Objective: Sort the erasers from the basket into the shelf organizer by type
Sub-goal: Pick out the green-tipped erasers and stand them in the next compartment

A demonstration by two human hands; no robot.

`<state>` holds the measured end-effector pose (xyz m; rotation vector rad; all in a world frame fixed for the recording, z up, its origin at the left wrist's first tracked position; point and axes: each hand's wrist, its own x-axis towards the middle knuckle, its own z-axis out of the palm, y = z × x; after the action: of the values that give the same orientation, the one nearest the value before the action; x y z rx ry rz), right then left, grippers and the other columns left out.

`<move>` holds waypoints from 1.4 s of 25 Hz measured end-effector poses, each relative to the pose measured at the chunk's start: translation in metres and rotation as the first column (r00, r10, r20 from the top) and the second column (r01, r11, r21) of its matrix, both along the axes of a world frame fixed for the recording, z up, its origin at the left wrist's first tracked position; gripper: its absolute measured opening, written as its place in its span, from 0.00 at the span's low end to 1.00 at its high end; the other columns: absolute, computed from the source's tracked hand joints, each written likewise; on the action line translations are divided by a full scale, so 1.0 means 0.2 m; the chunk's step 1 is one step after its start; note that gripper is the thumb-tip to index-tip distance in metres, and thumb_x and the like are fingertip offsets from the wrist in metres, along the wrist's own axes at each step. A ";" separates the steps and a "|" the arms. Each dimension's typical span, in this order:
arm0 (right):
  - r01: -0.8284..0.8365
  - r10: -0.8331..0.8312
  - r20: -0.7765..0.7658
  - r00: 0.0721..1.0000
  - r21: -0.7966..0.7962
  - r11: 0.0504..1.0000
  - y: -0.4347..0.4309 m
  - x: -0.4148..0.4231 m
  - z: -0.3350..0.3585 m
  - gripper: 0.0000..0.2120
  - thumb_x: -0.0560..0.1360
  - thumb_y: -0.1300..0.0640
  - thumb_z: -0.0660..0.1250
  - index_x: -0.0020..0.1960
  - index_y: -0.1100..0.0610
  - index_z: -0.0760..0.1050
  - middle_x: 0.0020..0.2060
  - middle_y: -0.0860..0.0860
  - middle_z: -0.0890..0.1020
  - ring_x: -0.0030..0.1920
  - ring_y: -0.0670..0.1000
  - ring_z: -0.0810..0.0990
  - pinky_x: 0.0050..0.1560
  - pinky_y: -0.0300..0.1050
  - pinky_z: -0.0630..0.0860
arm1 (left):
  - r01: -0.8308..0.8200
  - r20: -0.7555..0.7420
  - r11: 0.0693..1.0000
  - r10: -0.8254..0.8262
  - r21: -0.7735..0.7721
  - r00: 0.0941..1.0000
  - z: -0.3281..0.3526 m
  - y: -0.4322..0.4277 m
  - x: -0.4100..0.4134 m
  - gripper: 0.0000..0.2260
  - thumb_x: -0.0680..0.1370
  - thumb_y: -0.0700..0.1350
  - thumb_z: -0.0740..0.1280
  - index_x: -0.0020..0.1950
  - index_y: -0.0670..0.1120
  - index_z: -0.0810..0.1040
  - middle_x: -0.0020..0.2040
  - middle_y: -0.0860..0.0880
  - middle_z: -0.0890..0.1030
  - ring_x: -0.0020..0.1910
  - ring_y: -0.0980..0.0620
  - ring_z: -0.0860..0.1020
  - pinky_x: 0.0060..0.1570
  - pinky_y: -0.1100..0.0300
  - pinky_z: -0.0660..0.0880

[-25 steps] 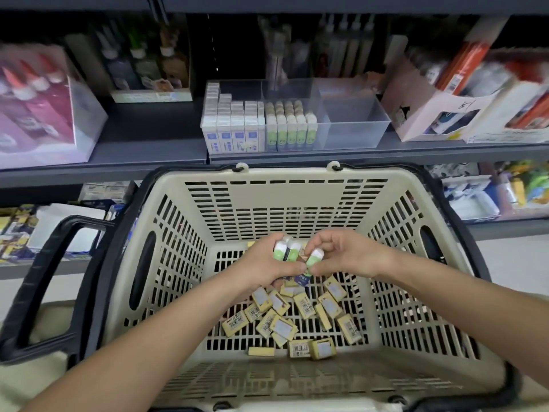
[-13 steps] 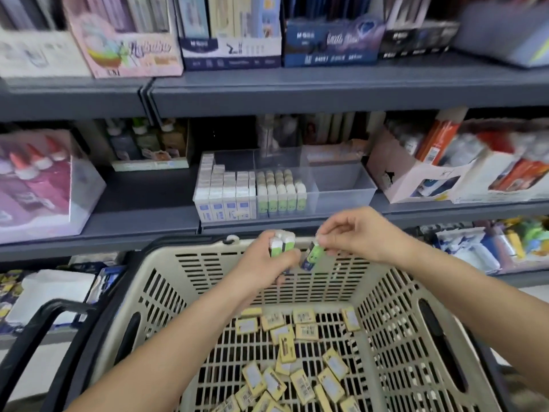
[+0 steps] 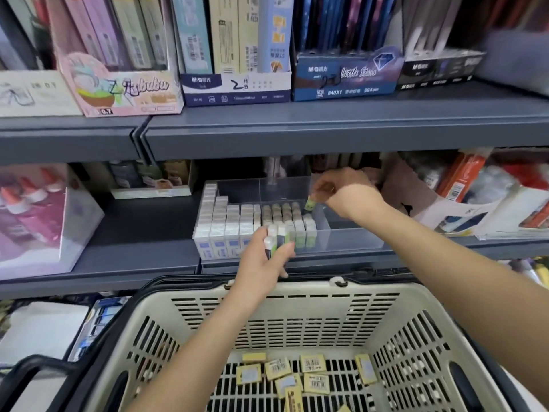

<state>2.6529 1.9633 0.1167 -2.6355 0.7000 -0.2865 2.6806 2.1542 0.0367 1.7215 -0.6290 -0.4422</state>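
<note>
On the far left of the middle shelf stands a clear box of glue bottles (image 3: pixel 35 215) with red tips. Right of it, well apart, sits the clear shelf organizer (image 3: pixel 350 242), split into compartments. Its left compartment is packed with upright blue-sleeved erasers (image 3: pixel 219 230), and the middle one holds rows of green-sleeved erasers (image 3: pixel 298 224) standing on end.

The left hand (image 3: pixel 264 263) is raised just in front of the organizer's front wall, above the basket's far rim. Its fingers and thumb are curled round a small bunch of green-and-white erasers (image 3: pixel 274 236), held upright.

Further right and deeper in the shelf, the right hand (image 3: pixel 347 191) reaches over the organizer. Thumb and forefinger pinch a single green eraser (image 3: pixel 310 203), tilted, at the back right of the green rows beside the divider to the right compartment – whether it touches the row I cannot tell. The other fingers are loosely bent.

Below both arms the beige slotted basket (image 3: pixel 312 322) fills the lower frame, its black handle down at the left. On its floor lie yellow erasers (image 3: pixel 309 373) with barcode labels, scattered flat – some overlap.

At the far right of the shelf a torn cardboard box (image 3: pixel 427 203) leans, blurred goods inside
</note>
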 end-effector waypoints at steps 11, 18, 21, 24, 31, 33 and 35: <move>-0.098 0.089 -0.268 0.959 -0.022 0.995 -0.01 0.10 -0.12 0.08 0.77 0.56 0.64 0.51 0.54 0.80 0.54 0.51 0.81 0.46 0.51 0.77 0.52 0.41 0.73 | 0.019 -0.090 0.992 -0.030 -0.125 0.995 -0.04 0.00 0.03 0.06 0.77 0.45 0.66 0.50 0.55 0.72 0.42 0.60 0.82 0.43 0.44 0.81 0.43 0.49 0.78; -0.263 0.247 0.093 0.964 0.263 0.928 0.16 -0.08 -0.04 0.07 0.74 0.53 0.68 0.51 0.51 0.81 0.39 0.42 0.82 0.39 0.40 0.79 0.48 0.42 0.77 | 0.003 -0.124 0.984 -0.025 -0.177 0.992 -0.02 0.00 0.03 0.07 0.76 0.43 0.67 0.52 0.54 0.73 0.41 0.54 0.84 0.44 0.39 0.80 0.31 0.62 0.71; -0.373 0.364 0.089 0.927 0.316 0.873 0.24 -0.14 -0.04 0.06 0.74 0.58 0.68 0.49 0.51 0.80 0.33 0.42 0.80 0.31 0.38 0.76 0.44 0.40 0.77 | 0.048 -0.103 0.983 -0.067 -0.177 0.992 -0.02 0.00 0.03 0.07 0.77 0.41 0.66 0.53 0.50 0.75 0.39 0.52 0.83 0.41 0.46 0.82 0.28 0.62 0.71; -0.337 0.329 0.081 0.941 0.338 0.879 0.19 -0.16 0.02 0.05 0.73 0.59 0.70 0.42 0.50 0.77 0.33 0.46 0.80 0.33 0.44 0.79 0.44 0.42 0.78 | 0.029 -0.117 0.983 -0.051 -0.183 0.992 -0.01 0.00 0.01 0.04 0.78 0.42 0.65 0.52 0.48 0.76 0.38 0.54 0.81 0.32 0.52 0.78 0.30 0.61 0.73; 0.017 -0.015 0.131 0.991 -0.011 1.000 -0.06 -0.06 0.09 0.07 0.75 0.54 0.67 0.52 0.53 0.78 0.47 0.48 0.82 0.50 0.51 0.79 0.54 0.41 0.72 | -0.031 -0.173 0.961 -0.018 -0.276 0.985 0.01 0.00 0.00 0.04 0.79 0.41 0.62 0.51 0.48 0.75 0.41 0.51 0.82 0.42 0.56 0.81 0.24 0.65 0.70; 0.003 0.001 0.093 0.996 -0.046 0.999 -0.06 -0.03 0.05 0.09 0.76 0.53 0.65 0.55 0.52 0.77 0.50 0.49 0.82 0.52 0.53 0.78 0.57 0.46 0.74 | -0.035 -0.171 0.962 -0.012 -0.271 0.985 0.01 0.00 0.00 0.04 0.79 0.41 0.62 0.51 0.48 0.74 0.41 0.50 0.82 0.42 0.56 0.81 0.24 0.65 0.70; 0.001 0.000 0.093 0.996 -0.008 1.000 -0.05 0.00 0.02 0.07 0.76 0.53 0.65 0.54 0.50 0.77 0.49 0.47 0.82 0.52 0.52 0.78 0.56 0.48 0.75 | -0.038 -0.168 0.962 -0.009 -0.272 0.986 0.01 0.00 0.00 0.04 0.80 0.41 0.61 0.51 0.48 0.74 0.41 0.50 0.82 0.41 0.57 0.81 0.24 0.65 0.70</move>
<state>2.6521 1.9525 0.1200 -2.6105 0.6700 -0.4093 2.6802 2.1539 0.0381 1.4084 -0.5281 -0.4617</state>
